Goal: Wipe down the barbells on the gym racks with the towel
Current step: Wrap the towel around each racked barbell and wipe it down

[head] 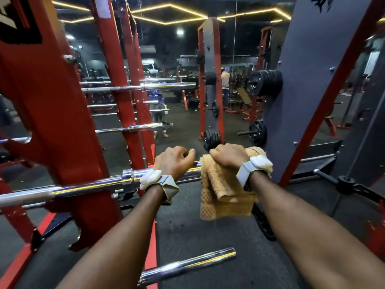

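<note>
Head view: barbell [83,189] is carried low on red rack [62,122]. Right of rack's edge, bar is gripped bare by L hand [174,161]. Towel [220,190] is draped over bar & clenched onto it by R hand [228,156], just beside.

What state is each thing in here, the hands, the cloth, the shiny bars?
Long chrome barbell: resting on the red rack.
Tan waffle-weave towel: draped over that barbell, hanging down.
Left hand: curled round bare bar.
Right hand: gripping towel onto bar.
Lower chrome bar: untouched.
Black weight plates: stacked on grey rack peg.
</note>
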`<state>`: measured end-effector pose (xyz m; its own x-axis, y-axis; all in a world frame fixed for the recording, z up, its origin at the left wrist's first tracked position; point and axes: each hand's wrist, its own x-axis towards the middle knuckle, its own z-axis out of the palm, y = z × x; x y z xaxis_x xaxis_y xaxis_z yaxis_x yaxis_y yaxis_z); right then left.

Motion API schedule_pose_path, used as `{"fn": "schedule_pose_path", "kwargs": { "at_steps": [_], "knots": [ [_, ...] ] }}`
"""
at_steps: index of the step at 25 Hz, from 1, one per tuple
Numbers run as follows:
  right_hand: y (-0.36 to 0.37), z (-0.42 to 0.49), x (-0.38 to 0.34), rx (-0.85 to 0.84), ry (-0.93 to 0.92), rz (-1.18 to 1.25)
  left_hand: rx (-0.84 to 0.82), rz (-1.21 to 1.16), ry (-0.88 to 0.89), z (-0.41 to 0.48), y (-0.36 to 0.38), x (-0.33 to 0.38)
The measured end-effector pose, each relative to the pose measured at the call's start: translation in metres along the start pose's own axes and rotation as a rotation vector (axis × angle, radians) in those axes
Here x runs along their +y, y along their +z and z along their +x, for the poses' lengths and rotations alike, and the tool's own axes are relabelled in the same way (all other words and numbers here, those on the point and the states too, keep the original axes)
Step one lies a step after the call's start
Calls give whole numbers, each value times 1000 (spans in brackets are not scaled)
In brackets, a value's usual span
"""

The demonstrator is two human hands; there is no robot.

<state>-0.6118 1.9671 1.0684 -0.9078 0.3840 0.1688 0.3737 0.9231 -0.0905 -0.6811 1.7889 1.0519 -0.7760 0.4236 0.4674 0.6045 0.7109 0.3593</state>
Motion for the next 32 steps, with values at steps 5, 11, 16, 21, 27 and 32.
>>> {"fn": "schedule_pose_path", "kwargs": {
  "at_steps": [5, 11, 16, 21, 27, 32],
  "knots": [
    [25, -17, -40, 264, -183, -44, 16, -99, -28, 5, -1, -1],
    [5, -17, -15, -17, -278, 44, 63, -93, -8, 1, 1, -2],
    [-15, 11, -39, -383, -110, 129, 173, -75, 51, -5, 3, -7],
    [-19, 18, -41, -321, 67, 208, 195, -106, 34, -5, 0, -1],
    [-1, 10, -57, -194, -117, 7, 212, -178, 20, -2, 0, -3],
    [22, -43, -84, 291, -221, -113, 216, -201, 36, -3, -2, -3]
  ]
}}
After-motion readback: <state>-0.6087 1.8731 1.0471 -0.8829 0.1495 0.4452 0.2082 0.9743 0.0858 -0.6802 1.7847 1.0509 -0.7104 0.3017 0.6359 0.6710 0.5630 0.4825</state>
